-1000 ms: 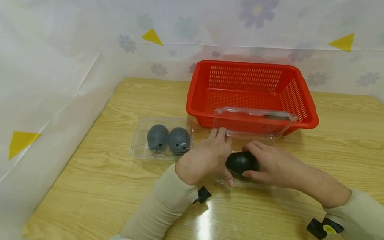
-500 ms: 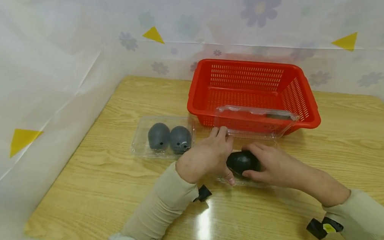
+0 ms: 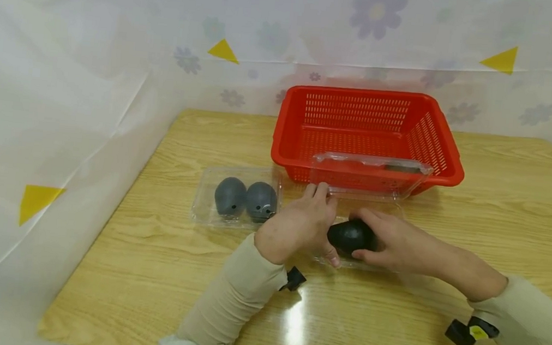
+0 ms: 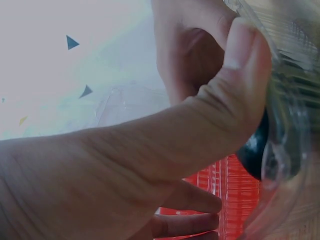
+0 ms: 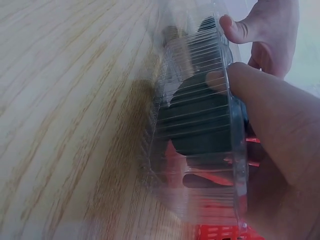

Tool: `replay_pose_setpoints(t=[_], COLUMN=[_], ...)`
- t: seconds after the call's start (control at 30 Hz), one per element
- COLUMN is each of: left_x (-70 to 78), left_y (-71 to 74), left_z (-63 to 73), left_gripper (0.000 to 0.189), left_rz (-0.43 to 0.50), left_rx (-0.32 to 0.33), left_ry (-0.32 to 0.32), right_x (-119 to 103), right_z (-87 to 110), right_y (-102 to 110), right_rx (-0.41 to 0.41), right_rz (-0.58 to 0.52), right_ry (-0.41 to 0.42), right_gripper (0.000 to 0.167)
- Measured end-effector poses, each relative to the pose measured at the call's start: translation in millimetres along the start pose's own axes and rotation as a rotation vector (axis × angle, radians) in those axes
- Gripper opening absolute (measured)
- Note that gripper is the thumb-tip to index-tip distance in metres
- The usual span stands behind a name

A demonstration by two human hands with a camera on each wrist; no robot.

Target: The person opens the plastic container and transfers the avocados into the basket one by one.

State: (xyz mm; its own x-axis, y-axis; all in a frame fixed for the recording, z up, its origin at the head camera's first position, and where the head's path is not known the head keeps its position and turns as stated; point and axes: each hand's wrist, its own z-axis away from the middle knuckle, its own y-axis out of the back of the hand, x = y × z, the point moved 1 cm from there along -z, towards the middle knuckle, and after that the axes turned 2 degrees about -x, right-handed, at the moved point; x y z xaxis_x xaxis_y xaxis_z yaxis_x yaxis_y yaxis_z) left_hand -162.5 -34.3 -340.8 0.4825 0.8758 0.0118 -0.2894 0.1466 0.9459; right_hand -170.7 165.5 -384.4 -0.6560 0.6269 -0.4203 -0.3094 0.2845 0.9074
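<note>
A dark green, glossy avocado (image 3: 349,236) lies in a clear plastic clamshell box (image 3: 377,266) whose lid stands raised at the back. My right hand (image 3: 390,240) curls its fingers and thumb round the avocado from the right. Over the box's left end lies my left hand (image 3: 301,224), its fingers stretched to the hinge side and its thumb straight along the near rim. Beneath the left hand, a second dark rounded thing (image 4: 254,147) shows in the left wrist view, partly covered by the thumb. Both palms are hidden from above.
Behind the box stands a red perforated basket (image 3: 283,140), overlapped by the raised lid. To the left sits another clear box (image 3: 201,204) with two dark grey egg-shaped things (image 3: 230,196) inside. The wooden table (image 3: 139,270) meets flowered sheeting at its back and left.
The view shifts slightly, moving the whole scene a little to the right. Both hands keep nearly the same hold and position at the box.
</note>
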Motion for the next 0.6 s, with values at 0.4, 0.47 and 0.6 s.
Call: replay_pose_setpoints(t=[0.4,0.47,0.6], left_x=[1.9,1.9,1.3], left_y=[-0.3,0.1,-0.1], left_z=[-0.8,-0.5,0.1], left_gripper=[0.113,0.112,0.111], left_rz=[-0.008,-0.001,0.019], left_rx=[-0.003,-0.005,-0.001], left_ry=[0.01,0.012,0.017], right_x=[1.3,0.4,-2.6], right_z=[11.2,13.2,17.0], right_y=[13.8,17.7,25.8], right_rx=[0.066,0.076,0.099], right_rz=[0.012,0.015,0.033], right_ry=[-0.031,-0.034,-0.022], right_gripper=[0.06,0.061,0.062])
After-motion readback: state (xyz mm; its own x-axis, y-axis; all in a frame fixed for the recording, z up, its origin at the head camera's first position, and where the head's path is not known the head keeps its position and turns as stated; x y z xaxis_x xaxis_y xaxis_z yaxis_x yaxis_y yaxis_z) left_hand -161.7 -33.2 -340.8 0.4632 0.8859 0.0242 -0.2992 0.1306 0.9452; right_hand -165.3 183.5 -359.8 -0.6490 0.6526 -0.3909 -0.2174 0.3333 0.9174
